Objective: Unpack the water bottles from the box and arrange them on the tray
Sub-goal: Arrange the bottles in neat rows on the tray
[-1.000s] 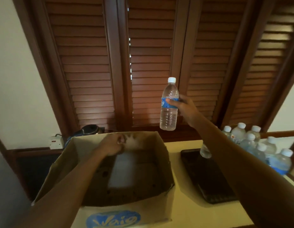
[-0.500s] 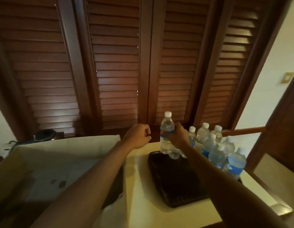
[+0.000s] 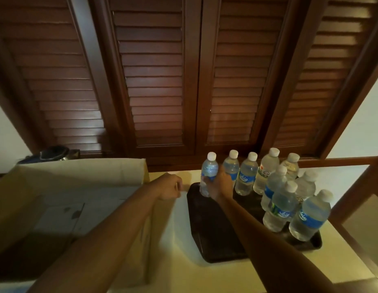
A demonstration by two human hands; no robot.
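Single head-worn wide-angle view, aimed forward and slightly down from above the tabletop (image 3: 179, 269). Close range: both forearms enter from the lower edge. Cardboard box (image 3: 82, 172) at lower left, cut by the frame edge; dark tray (image 3: 207, 240) right of centre. Louvered wooden doors (image 3: 154, 81) fill the upper half, verticals splayed by lens distortion. No second view for overlap.

Since a second ago the right hand (image 3: 218, 182) has carried the bottle (image 3: 208, 174) from high above the box (image 3: 78, 176) down to the tray's (image 3: 215, 240) far left corner, while the left hand (image 3: 170, 186) left the box and hovers curled.
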